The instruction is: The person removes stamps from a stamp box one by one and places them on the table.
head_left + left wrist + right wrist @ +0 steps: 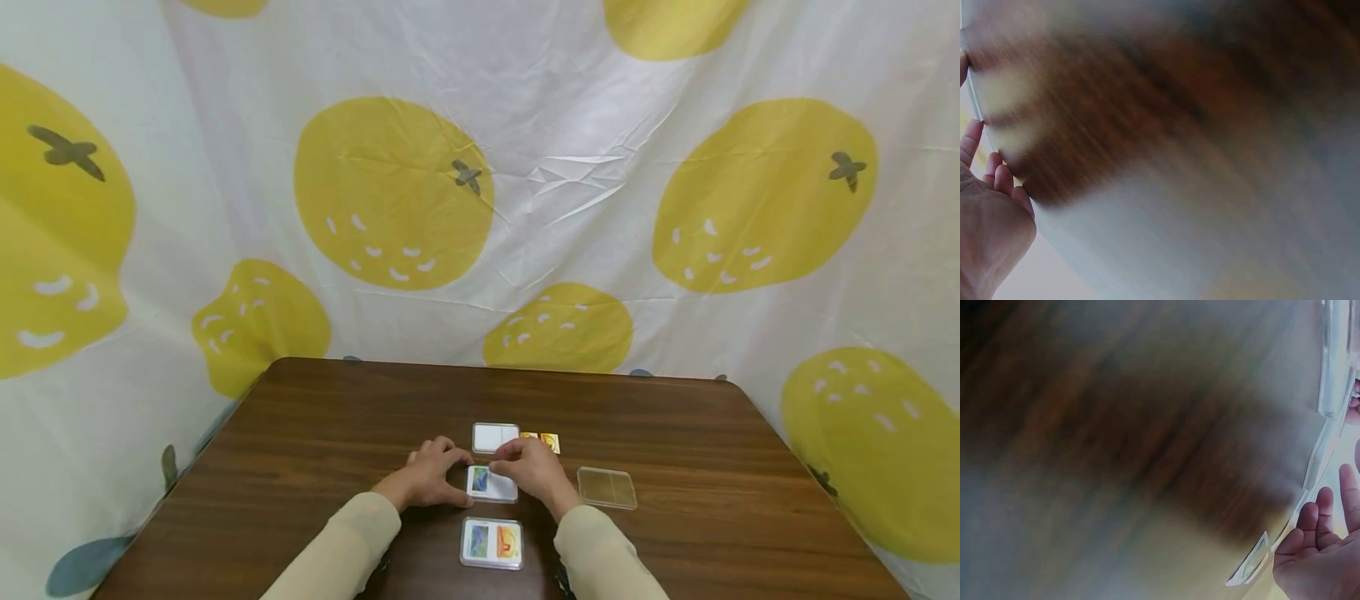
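In the head view a clear-rimmed plastic card case lies between the hands. A small blue-green card fills its left half; the visible part of its right half is white. My left hand holds the case's left end, thumb at the near corner, a finger at the far one. Over the right half, my right hand brings thumb and fingers close together; whether a card is between them is hidden. Both the left hand and right hand show at the wrist views' edges, held items unseen.
Beyond the hands lies a case with a white inside, beside small yellow-orange cards. A clear lid lies to the right. Nearest me is a case holding two pictures. All lie on a brown wooden table before a lemon-print cloth.
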The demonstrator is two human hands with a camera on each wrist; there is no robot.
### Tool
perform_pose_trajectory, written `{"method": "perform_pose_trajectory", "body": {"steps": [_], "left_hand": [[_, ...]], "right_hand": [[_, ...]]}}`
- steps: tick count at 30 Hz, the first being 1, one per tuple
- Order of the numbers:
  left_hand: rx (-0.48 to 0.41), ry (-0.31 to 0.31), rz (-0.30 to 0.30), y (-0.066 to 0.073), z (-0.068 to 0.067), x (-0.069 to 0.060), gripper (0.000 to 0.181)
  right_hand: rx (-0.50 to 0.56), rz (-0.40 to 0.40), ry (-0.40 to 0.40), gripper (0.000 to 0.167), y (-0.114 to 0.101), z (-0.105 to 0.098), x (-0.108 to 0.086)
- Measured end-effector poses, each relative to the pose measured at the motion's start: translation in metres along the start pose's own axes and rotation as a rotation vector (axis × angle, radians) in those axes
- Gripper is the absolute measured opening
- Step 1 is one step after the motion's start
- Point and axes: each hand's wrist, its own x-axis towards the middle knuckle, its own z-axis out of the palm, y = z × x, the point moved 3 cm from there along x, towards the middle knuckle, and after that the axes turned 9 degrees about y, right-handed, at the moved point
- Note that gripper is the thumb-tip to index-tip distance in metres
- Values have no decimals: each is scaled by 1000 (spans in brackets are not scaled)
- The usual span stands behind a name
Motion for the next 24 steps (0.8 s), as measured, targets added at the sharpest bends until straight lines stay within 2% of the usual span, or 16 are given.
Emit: {"method": "perform_pose_trajectory", "body": {"steps": [12, 24], "left_hand": [[-2, -5, 3, 2, -1, -1, 54], [12, 5, 18, 3, -2, -2, 53]], "right_hand": [[-189, -103, 30, 15, -4, 9, 0], [-259, -71, 72, 11, -6, 11, 1]]}}
